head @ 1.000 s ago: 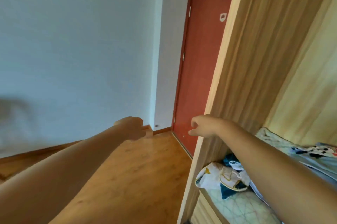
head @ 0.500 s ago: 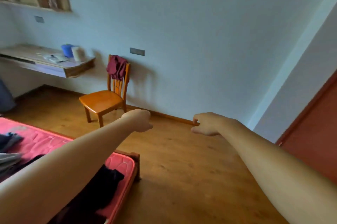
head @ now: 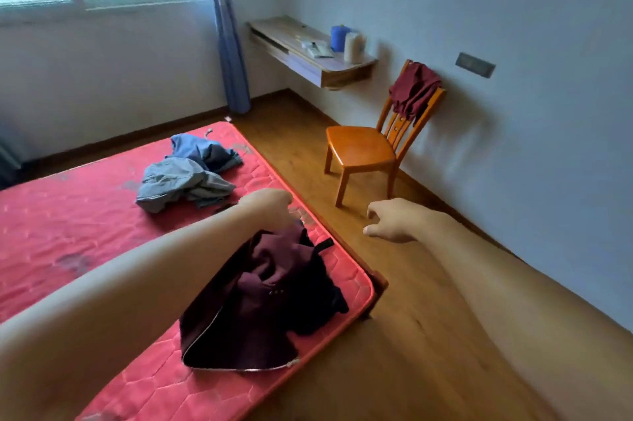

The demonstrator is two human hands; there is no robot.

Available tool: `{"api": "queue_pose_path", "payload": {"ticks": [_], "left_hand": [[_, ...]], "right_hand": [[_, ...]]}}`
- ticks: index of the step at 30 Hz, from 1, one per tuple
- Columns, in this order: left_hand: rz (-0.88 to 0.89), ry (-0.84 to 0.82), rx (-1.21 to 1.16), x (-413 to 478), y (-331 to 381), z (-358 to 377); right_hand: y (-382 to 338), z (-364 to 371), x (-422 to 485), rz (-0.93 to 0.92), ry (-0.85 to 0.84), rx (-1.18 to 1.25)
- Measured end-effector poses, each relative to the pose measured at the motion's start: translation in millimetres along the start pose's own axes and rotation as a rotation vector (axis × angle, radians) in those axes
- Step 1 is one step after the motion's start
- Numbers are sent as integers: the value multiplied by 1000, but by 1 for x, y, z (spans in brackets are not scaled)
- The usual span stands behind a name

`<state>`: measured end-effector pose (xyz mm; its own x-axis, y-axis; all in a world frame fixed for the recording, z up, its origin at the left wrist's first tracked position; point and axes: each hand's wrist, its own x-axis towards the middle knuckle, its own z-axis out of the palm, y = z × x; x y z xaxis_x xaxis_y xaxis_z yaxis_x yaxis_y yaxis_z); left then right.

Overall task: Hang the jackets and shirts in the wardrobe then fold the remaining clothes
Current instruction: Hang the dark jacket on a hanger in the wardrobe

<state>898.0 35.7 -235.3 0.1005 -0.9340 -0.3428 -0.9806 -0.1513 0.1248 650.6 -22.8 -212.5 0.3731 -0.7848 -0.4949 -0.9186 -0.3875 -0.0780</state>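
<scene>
A dark maroon jacket [head: 274,297] lies crumpled on the near right corner of the red mattress [head: 68,225]. My left hand [head: 270,209] hovers just above the jacket's top edge, back of the hand toward me, fingers bent down out of sight. My right hand [head: 394,220] hangs over the wooden floor to the right of the bed, fingers loosely curled and holding nothing. A grey garment [head: 181,184] and a blue garment [head: 202,149] lie bunched farther back on the mattress. A maroon garment [head: 414,89] is draped over the back of a wooden chair [head: 359,149].
A wall-mounted desk [head: 308,53] carries a blue cup, a white cup and small items. A blue curtain [head: 226,36] hangs beside the window. Bare wooden floor [head: 428,335] runs between the bed and the right wall.
The view has swung left from the wardrobe and red door to the bed and chair. Both hands now sit lower, the left one over the maroon jacket.
</scene>
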Motion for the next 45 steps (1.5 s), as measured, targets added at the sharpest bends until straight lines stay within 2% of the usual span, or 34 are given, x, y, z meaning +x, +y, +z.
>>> {"api": "queue_pose_path", "payload": {"ticks": [9,17,23,31,37,41,45], "left_hand": [[-451,-8,-166,1,-75,38],[-630,-49,-271,-5,-94,68],[-633,-58,-425,16,-131,89],[-562,-150,-499,73,-221,135],[-546,-192,-547,144,-284,190],[-550,-183,-609,205,-325,235],[-498,-185,-539,260,-358,279]], "right_hand": [[-56,6,130,-404,-126,-152],[-100,11,205,-613,-193,-285],[-141,26,243,-653,-187,-330],[-211,65,299,-581,-152,-373],[-256,133,355,-555,-208,-316],[-270,197,403,-630,-206,-271],[-288,256,436,-686,-318,-238]]}}
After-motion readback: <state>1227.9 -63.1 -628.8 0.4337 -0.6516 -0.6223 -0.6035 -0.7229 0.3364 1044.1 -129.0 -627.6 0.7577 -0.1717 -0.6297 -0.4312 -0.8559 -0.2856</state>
